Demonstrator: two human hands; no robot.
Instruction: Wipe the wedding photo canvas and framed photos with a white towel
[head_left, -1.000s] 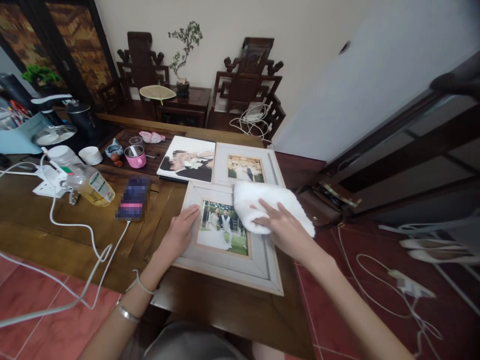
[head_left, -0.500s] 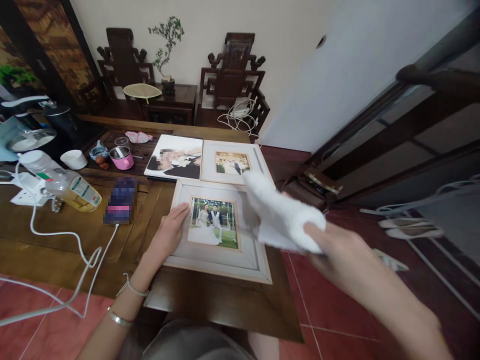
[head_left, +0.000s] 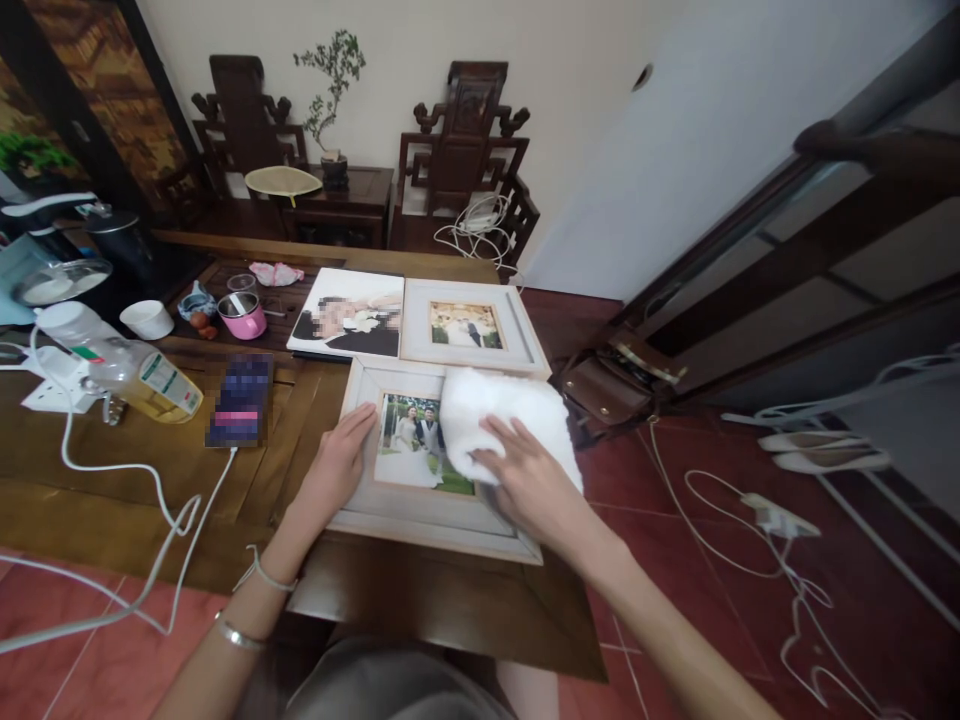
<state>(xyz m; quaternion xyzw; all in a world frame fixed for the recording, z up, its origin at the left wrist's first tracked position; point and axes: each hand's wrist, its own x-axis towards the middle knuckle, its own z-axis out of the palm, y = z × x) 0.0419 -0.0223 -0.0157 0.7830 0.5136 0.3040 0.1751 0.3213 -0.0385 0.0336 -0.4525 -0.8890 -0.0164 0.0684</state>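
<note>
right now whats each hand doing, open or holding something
Left hand: open, resting on the left edge of the nearer picture frame.
Right hand: lying on the white cloth over that frame; whether it grips cannot be told.

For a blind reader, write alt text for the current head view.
A person's right hand rests on a white cloth partly over a pale picture frame on a wooden table, the left hand on the frame's left edge. A second frame lies beyond; a phone and a bottle are to the left.
</note>
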